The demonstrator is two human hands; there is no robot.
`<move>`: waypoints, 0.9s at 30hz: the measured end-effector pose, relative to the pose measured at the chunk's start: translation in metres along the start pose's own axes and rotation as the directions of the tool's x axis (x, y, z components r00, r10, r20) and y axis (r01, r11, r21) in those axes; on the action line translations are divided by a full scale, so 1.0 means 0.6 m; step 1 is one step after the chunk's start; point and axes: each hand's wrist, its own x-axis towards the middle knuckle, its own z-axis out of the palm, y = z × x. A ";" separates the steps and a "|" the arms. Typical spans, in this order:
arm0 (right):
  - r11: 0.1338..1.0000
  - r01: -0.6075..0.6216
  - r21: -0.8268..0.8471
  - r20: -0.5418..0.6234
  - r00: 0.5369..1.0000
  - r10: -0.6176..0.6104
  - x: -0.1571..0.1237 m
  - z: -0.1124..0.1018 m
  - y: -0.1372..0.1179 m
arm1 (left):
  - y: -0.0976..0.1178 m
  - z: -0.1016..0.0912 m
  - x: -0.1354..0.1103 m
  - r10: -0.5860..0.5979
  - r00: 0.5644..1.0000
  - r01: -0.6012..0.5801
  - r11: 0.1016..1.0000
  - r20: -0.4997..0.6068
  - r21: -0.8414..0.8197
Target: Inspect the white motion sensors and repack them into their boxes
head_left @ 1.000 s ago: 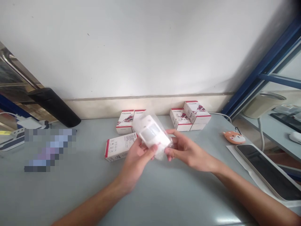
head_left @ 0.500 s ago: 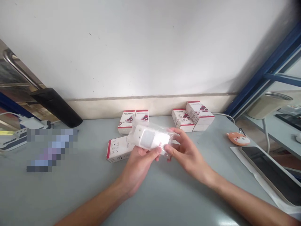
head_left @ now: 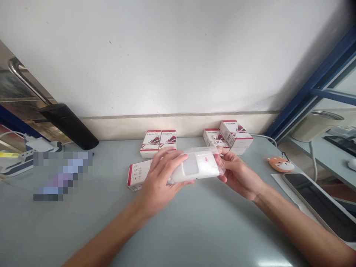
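White PIR motion sensor (head_left: 198, 167) sealed in a clear plastic bag (head_left: 214, 157), held lying flat and lengthwise across the centre of the frame, above the bench (head_left: 211, 226), not touching it. Lens window faces up, toward the camera, with a small red mark beside it.

Both grips closed on the bag. Left hand (head_left: 161, 180) is on the left end, fingers draped over the top and partly covering the lens side. Right hand (head_left: 239, 174) has the right end, thumb on top, fingers curled underneath.

White retail boxes with red trim sit on the bench behind the hands. One lies flat (head_left: 137, 177) just beside and partly behind the left hand. A standing pair (head_left: 158, 144) is upper centre, against the wall. Another stacked group (head_left: 228, 136) is right of that, just behind the right hand.

Right side of the bench: orange fox-shaped silicone charm (head_left: 280, 164), and a phone (head_left: 319, 205) with dark screen on a white sheet (head_left: 278, 181). Far left: power strip (head_left: 16, 167) and a pixelated patch (head_left: 62, 176), contents unreadable.
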 end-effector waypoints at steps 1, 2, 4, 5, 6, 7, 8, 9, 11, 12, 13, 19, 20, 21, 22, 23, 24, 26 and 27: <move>0.996 0.047 -0.071 -0.020 0.999 -0.048 -0.001 0.002 -0.001 | -0.001 -0.003 0.001 0.023 0.999 -0.022 1.000 0.025 -0.012; 0.981 0.103 -0.162 -0.044 0.993 -0.111 -0.002 0.004 -0.001 | 0.001 -0.004 0.001 0.020 0.999 -0.019 0.999 0.032 -0.032; 0.909 0.225 -0.351 -0.079 0.960 -0.269 -0.006 0.008 0.001 | 0.010 -0.004 -0.001 -0.053 0.999 0.053 0.996 0.003 -0.071; 0.856 0.283 -0.432 -0.085 0.933 -0.351 -0.009 0.010 0.003 | 0.017 -0.003 -0.003 -0.117 0.993 0.116 0.988 -0.003 -0.098; 0.801 0.337 -0.496 -0.079 0.900 -0.428 -0.011 0.011 0.004 | 0.024 -0.002 -0.006 -0.198 0.980 0.199 0.970 0.021 -0.142; 0.744 0.383 -0.547 -0.062 0.868 -0.493 -0.013 0.012 0.006 | 0.032 -0.001 -0.008 -0.289 0.954 0.298 0.934 0.074 -0.199; 0.688 0.415 -0.596 -0.038 0.841 -0.540 -0.015 0.012 0.008 | 0.039 0.000 -0.008 -0.382 0.912 0.409 0.874 0.151 -0.260; 0.633 0.425 -0.647 -0.014 0.824 -0.566 -0.016 0.012 0.009 | 0.045 -0.001 -0.008 -0.467 0.849 0.526 0.792 0.249 -0.310; 0.549 0.395 -0.736 0.024 0.826 -0.563 -0.015 0.010 0.009 | 0.054 -0.005 -0.002 -0.567 0.688 0.722 0.598 0.453 -0.349; 0.529 0.370 -0.764 0.031 0.840 -0.542 -0.014 0.009 0.009 | 0.056 -0.008 0.004 -0.573 0.613 0.786 0.509 0.543 -0.350; 0.531 0.343 -0.775 0.030 0.858 -0.512 -0.012 0.008 0.008 | 0.058 -0.011 0.009 -0.555 0.552 0.831 0.428 0.622 -0.355; 0.799 0.224 -0.559 -0.011 0.961 -0.277 -0.007 0.013 0.013 | 0.052 -0.027 0.027 -0.300 0.415 0.881 -0.102 0.859 -0.462; 0.831 0.212 -0.515 -0.014 0.967 -0.255 -0.007 0.015 0.017 | 0.050 -0.028 0.025 -0.249 0.426 0.864 -0.172 0.870 -0.473; 0.857 0.199 -0.475 -0.024 0.971 -0.238 -0.007 0.018 0.021 | 0.048 -0.029 0.024 -0.211 0.453 0.839 -0.228 0.866 -0.494; 0.880 0.180 -0.440 -0.042 0.975 -0.220 -0.007 0.020 0.025 | 0.046 -0.031 0.022 -0.191 0.491 0.808 -0.266 0.850 -0.526; 0.902 0.153 -0.403 -0.068 0.978 -0.197 -0.006 0.022 0.030 | 0.044 -0.032 0.019 -0.184 0.534 0.775 -0.284 0.825 -0.564; 0.923 0.120 -0.364 -0.096 0.981 -0.166 -0.006 0.024 0.034 | 0.043 -0.032 0.017 -0.185 0.572 0.751 -0.273 0.799 -0.601; 0.959 0.053 -0.279 -0.150 0.984 -0.098 -0.007 0.028 0.041 | 0.043 -0.029 0.014 -0.199 0.622 0.739 -0.172 0.757 -0.652; 0.969 0.035 -0.245 -0.176 0.981 -0.079 -0.007 0.029 0.044 | 0.043 -0.026 0.012 -0.214 0.628 0.750 -0.090 0.748 -0.655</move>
